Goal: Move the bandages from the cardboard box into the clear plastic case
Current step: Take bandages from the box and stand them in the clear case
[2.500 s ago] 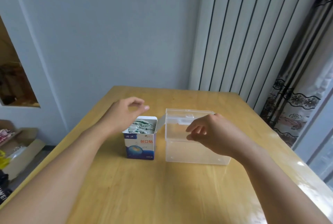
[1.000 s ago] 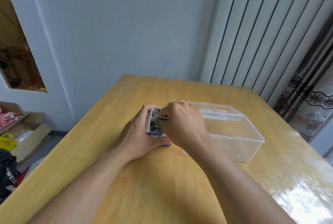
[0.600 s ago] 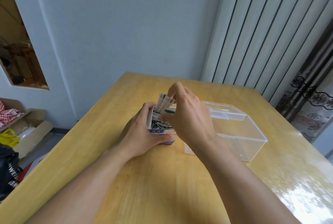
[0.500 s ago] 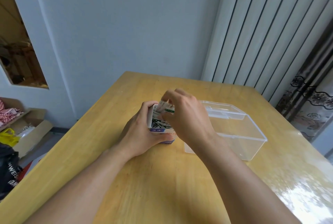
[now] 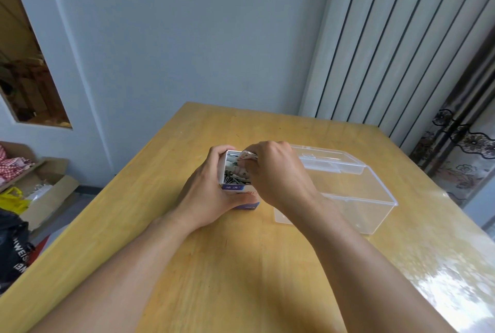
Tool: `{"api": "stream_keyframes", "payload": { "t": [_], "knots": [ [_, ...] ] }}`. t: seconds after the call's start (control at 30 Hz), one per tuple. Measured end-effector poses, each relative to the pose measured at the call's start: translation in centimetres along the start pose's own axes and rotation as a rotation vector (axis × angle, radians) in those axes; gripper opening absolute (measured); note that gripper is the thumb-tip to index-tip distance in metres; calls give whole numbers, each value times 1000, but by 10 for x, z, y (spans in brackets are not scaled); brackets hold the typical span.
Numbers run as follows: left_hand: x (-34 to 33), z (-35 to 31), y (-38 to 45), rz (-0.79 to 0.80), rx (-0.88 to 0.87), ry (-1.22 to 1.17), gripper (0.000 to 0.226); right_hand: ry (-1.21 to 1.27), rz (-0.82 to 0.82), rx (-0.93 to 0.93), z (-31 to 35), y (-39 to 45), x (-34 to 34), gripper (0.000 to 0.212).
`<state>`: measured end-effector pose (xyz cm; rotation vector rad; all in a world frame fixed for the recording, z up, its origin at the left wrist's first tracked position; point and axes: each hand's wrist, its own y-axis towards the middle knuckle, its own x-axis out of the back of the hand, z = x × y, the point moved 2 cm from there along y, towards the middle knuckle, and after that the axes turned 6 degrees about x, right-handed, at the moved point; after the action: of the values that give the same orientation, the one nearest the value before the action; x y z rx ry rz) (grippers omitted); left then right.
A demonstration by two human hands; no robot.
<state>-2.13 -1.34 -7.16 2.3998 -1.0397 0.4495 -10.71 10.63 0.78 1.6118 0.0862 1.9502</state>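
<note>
- The person stands at the near edge of a wooden table [image 5: 214, 265] and reaches forward with both bare arms.
- The cardboard box [image 5: 235, 188] stands upright near the middle of the table, with its top open. It is white and blue, with some small print on the front.
- The left hand [image 5: 211, 190] grips the box from its 9 o'clock side. The fingers curl around the far wall and the thumb lies along the near face, low down.
- The right hand [image 5: 278, 174] is over the open top of the box, coming from the 3 o'clock side. Its fingertips are bent down into the box and pinch a few bandages [image 5: 247, 157], which stick up a little at the far rim.
- More bandages are inside the box, packed loosely; I cannot count them.
- The clear plastic case [image 5: 356, 209] lies on the table just beside the box, at its 3 o'clock. Its lid [image 5: 329, 158] is open and folded back toward 12 o'clock.
- I see nothing inside the case, but the plastic is transparent and the right forearm hides its near-left corner.
- On the floor, at 9 o'clock from the table, there are open carton boxes [image 5: 45, 190] and a yellow bag [image 5: 12, 200].
</note>
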Motion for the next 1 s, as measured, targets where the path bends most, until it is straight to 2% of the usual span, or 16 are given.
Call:
{"api": "stream_keyframes", "payload": {
  "t": [0.13, 0.27, 0.37, 0.43, 0.5, 0.63, 0.7, 0.83, 1.0],
  "knots": [
    [2, 0, 2, 11, 46, -32, 97, 119, -145, -69, -6, 1, 21, 24],
    [8, 4, 3, 58, 124, -76, 127, 219, -225, -137, -16, 3, 38, 21],
    [23, -4, 4, -85, 55, 75, 133, 235, -193, -147, -21, 2, 48, 19],
    [33, -21, 4, -181, -78, 197, 121, 249, -120, -129, -21, 0, 51, 14],
    [35, -45, 0, -206, -182, 253, 97, 297, -82, -105, -20, -1, 53, 8],
    [24, -79, -6, 6, -36, 44, 30, 423, -117, -71, -23, -4, 65, 6],
    [21, -92, -3, 68, 0, -94, 13, 485, -131, -75, -27, -6, 74, 8],
    [14, -104, 6, 269, 121, -325, 17, 545, -115, -116, -41, -10, 85, 12],
    [-1, -109, 13, 402, 182, -350, 27, 489, -27, -151, -50, -12, 86, 17]
  ]
}}
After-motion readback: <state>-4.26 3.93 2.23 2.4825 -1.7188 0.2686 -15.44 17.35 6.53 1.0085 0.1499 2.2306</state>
